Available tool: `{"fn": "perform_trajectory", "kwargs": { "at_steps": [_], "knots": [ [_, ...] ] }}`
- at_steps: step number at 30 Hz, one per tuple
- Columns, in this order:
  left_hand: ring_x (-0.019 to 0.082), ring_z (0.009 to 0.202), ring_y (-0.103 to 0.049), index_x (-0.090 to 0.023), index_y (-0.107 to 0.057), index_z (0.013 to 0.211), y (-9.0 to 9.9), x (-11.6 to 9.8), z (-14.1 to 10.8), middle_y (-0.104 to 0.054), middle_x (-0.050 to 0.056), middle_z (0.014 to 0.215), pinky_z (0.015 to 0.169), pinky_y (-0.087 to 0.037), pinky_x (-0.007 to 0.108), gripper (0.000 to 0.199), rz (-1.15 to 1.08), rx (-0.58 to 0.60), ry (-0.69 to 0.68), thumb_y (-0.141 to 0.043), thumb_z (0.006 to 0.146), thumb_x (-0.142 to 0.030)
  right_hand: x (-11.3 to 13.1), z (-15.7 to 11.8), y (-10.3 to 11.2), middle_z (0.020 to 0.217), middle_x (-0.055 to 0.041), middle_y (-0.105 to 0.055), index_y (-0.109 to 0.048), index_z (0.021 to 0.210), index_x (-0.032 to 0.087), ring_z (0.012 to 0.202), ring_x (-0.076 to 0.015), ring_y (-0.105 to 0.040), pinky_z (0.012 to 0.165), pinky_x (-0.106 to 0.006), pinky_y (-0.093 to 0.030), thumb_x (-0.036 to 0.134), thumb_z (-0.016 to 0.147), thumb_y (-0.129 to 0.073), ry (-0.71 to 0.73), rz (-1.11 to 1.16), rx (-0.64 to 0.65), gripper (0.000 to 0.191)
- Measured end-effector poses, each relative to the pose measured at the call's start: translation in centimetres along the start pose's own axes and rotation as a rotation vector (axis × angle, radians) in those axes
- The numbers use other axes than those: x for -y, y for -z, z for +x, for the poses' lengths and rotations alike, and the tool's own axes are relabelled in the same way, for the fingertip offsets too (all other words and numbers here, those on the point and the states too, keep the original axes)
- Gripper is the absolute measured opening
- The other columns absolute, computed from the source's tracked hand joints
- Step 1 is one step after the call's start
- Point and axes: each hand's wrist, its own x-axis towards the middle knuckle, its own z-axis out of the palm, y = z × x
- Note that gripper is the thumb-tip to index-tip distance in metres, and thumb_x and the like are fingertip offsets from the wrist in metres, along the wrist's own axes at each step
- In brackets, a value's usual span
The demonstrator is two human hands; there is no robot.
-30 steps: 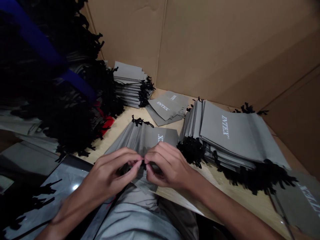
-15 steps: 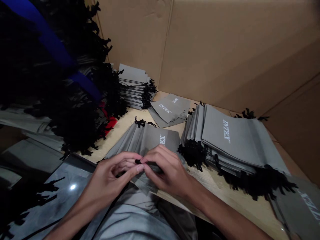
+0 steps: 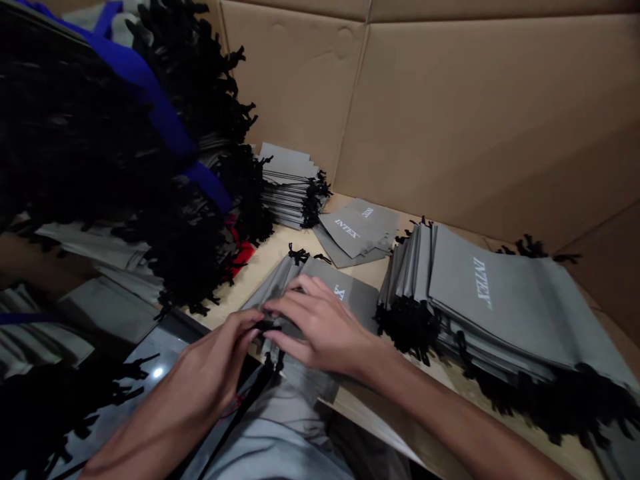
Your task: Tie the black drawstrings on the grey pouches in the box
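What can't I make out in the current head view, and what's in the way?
In the head view:
Print on the gray bag: mostly covered by the right hand.
Black cord between that and the left hand: dark and small; any knot is unreadable.
Large bag stack: lower right corner cut off by the frame.
Black-fringed bundle: cut off at left, too dark to count.

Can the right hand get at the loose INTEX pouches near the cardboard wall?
Probably yes: nothing visible blocks the loose INTEX pouches, though the right hand is busy at a black cord.
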Motion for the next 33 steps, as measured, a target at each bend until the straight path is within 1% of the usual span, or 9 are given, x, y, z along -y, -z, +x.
{"fn": "perform_trajectory", "kwargs": {
  "at_steps": [2,5,12,15,18,22,27,30,33],
  "knots": [
    [0.026,0.085,-0.086,-0.027,-0.074,0.115,0.0,0.1,-0.1,-0.088,0.003,0.101,0.078,-0.064,0.026,0.014,0.107,-0.007,-0.037,-0.069,0.102,-0.030,-0.3,0.2,-0.9,0.102,-0.0061,-0.077,-0.076,0.118,0.021,0.104,-0.0266,-0.059,0.088,-0.041,-0.049,0.039,0.105,-0.076,0.026,-0.018,-0.035,0.023],
    [0.024,0.087,-0.086,-0.026,-0.071,0.117,0.3,0.1,-0.2,-0.087,0.004,0.104,0.080,-0.064,0.025,0.015,0.207,-0.017,-0.105,-0.064,0.106,-0.033,-0.6,-0.1,-1.9,0.100,-0.0047,-0.078,-0.078,0.106,0.022,0.100,-0.0247,-0.059,0.083,-0.040,-0.047,0.038,0.108,-0.072,0.078,-0.018,-0.081,0.017],
    [0.021,0.078,-0.084,-0.027,-0.068,0.123,1.4,-0.1,0.2,-0.084,0.000,0.088,0.068,-0.061,0.022,0.019,0.093,0.137,-0.016,-0.059,0.108,-0.035,-1.0,-1.3,-2.4,0.109,-0.0046,-0.082,-0.078,0.112,0.022,0.108,-0.0243,-0.064,0.091,-0.041,-0.050,0.031,0.111,-0.068,0.085,-0.014,-0.109,0.014],
    [0.020,0.079,-0.084,-0.027,-0.069,0.123,1.8,0.2,0.5,-0.084,0.000,0.087,0.069,-0.061,0.021,0.020,0.062,0.159,-0.013,-0.058,0.108,-0.033,-1.0,-1.5,-2.2,0.111,-0.0057,-0.083,-0.077,0.116,0.023,0.110,-0.0248,-0.066,0.091,-0.041,-0.050,0.028,0.111,-0.067,0.071,-0.017,-0.090,0.013],
    [0.020,0.078,-0.084,-0.027,-0.071,0.128,1.8,0.1,0.4,-0.086,0.000,0.089,0.071,-0.062,0.021,0.023,0.084,0.122,-0.052,-0.062,0.107,-0.033,-0.8,-1.4,-2.1,0.112,-0.0064,-0.082,-0.076,0.116,0.022,0.108,-0.0246,-0.065,0.089,-0.041,-0.050,0.026,0.112,-0.064,0.070,-0.013,-0.091,0.014],
    [0.024,0.088,-0.085,-0.028,-0.080,0.129,1.2,-0.3,0.1,-0.088,0.004,0.112,0.078,-0.066,0.026,0.033,0.164,0.012,-0.116,-0.080,0.098,-0.038,-0.5,-1.3,-2.1,0.110,-0.0060,-0.082,-0.075,0.114,0.020,0.105,-0.0245,-0.064,0.086,-0.041,-0.049,0.026,0.113,-0.061,0.090,-0.013,-0.136,0.015],
    [0.021,0.097,-0.085,-0.034,-0.084,0.128,0.3,-0.1,-0.5,-0.088,-0.001,0.115,0.096,-0.067,0.028,0.034,0.137,-0.058,-0.254,-0.082,0.097,-0.020,-0.3,-1.3,-2.0,0.110,-0.0066,-0.081,-0.074,0.114,0.019,0.103,-0.0242,-0.063,0.085,-0.039,-0.048,0.023,0.112,-0.061,0.100,-0.028,-0.149,0.014],
    [0.020,0.098,-0.085,-0.036,-0.084,0.127,0.4,-0.1,-0.7,-0.088,-0.002,0.115,0.094,-0.067,0.025,0.037,0.133,-0.083,-0.266,-0.082,0.097,-0.015,-0.3,-1.4,-1.9,0.110,-0.0061,-0.082,-0.074,0.113,0.019,0.103,-0.0233,-0.063,0.084,-0.039,-0.047,0.025,0.114,-0.060,0.104,-0.040,-0.164,0.016],
    [0.021,0.097,-0.085,-0.035,-0.087,0.122,0.6,-0.5,-0.6,-0.089,-0.001,0.111,0.086,-0.068,0.024,0.031,0.100,-0.071,-0.211,-0.085,0.096,-0.019,-0.4,-1.4,-1.9,0.107,-0.0045,-0.081,-0.074,0.110,0.018,0.102,-0.0232,-0.061,0.082,-0.040,-0.046,0.022,0.112,-0.061,0.117,-0.043,-0.188,0.014]
  ]
}}
